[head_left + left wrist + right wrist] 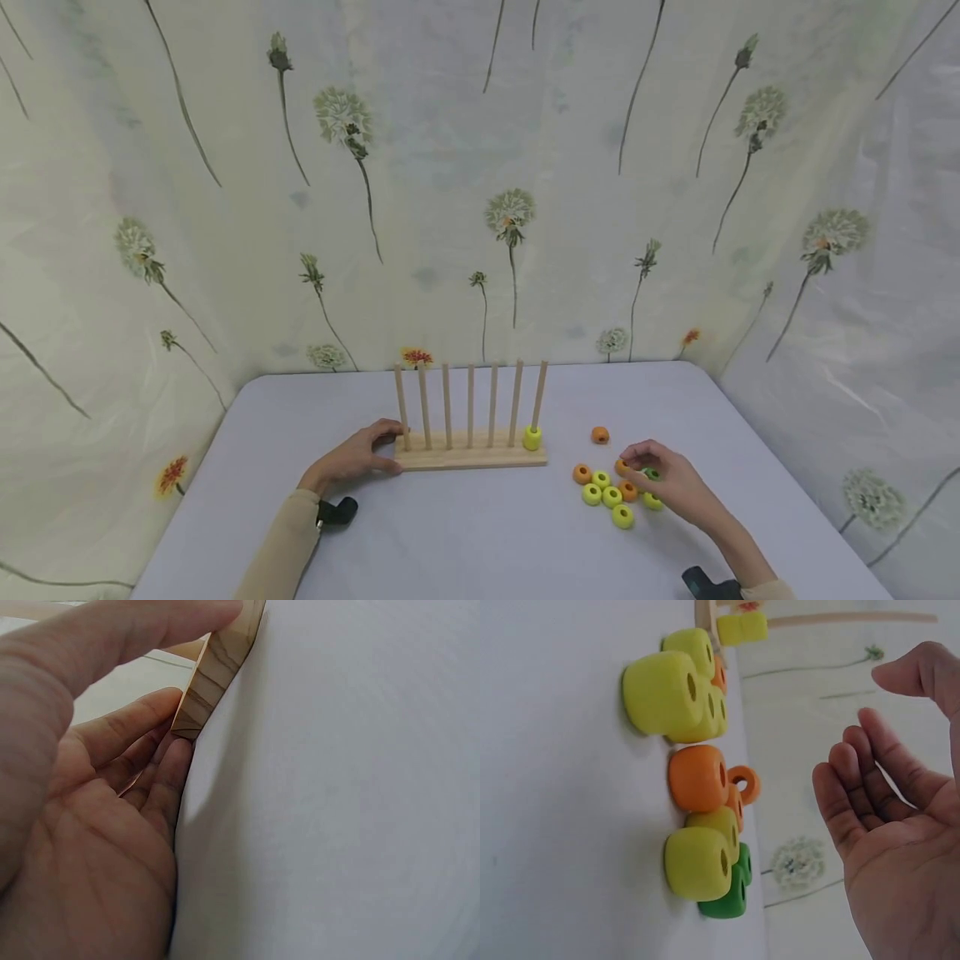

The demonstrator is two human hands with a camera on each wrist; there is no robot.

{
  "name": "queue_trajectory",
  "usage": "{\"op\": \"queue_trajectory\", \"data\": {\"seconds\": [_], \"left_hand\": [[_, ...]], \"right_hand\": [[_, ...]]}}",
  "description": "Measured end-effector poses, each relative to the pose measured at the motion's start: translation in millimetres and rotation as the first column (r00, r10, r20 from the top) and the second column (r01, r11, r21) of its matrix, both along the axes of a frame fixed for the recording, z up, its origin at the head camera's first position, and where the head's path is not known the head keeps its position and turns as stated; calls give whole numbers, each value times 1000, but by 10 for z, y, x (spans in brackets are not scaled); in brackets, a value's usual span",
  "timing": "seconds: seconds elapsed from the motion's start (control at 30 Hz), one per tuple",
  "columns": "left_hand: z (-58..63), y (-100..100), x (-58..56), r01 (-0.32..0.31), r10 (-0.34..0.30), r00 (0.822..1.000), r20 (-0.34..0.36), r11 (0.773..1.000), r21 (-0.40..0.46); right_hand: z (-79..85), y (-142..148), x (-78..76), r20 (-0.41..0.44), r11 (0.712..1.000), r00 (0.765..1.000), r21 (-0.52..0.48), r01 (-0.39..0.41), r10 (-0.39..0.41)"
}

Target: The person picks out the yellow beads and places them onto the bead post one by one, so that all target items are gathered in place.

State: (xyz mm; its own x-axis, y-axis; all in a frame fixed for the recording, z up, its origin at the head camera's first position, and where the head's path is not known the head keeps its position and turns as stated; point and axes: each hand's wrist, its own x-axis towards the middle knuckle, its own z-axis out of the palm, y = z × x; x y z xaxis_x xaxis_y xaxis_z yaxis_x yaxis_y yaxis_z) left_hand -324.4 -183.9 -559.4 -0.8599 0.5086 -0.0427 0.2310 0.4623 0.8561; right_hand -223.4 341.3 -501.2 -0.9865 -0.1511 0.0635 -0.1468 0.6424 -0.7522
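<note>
The left hand [356, 458] has its fingers pinching one end of a pale natural-wood rack [472, 458] – thumb in front, fingertips behind. The rack runs off to the right of those fingers, with seven upright round wooden pegs [470, 404] in its base. On the peg farthest from them sit glossy yellow barrel-shaped beads [532, 438], two by the look of the right wrist view.

The right hand [671, 483] isn't gripping anything: thumb and index apart, the other fingers loosely bent side by side. Below those fingers there's a loose bunch – orange round beads [697, 778], yellow-green round beads [697, 862] and dark green round beads [724, 901]. Several yellow-green ones lie left of the fingertips, and one orange one sits apart, beyond them. All on a smooth white worktop [465, 533].

Print-wise, the pale curtain [427, 208] beyond both hands has dandelions and a few orange flowers.
</note>
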Motion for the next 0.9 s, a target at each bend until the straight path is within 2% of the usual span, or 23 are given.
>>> {"op": "queue_trajectory", "data": {"seconds": [0.47, 0.63, 0.9], "left_hand": [[1, -6, 9, -7, 7, 1000, 16, 1000, 7], [11, -2, 10, -19, 19, 1000, 22, 1000, 2], [13, 0, 8, -14, 14, 999, 29, 1000, 10]], "right_hand": [[-222, 227, 128, 49, 989, 990, 75, 129, -133], [-290, 333, 148, 67, 987, 987, 78, 139, -144], [-417, 426, 126, 145, 984, 975, 70, 161, -170]]}}
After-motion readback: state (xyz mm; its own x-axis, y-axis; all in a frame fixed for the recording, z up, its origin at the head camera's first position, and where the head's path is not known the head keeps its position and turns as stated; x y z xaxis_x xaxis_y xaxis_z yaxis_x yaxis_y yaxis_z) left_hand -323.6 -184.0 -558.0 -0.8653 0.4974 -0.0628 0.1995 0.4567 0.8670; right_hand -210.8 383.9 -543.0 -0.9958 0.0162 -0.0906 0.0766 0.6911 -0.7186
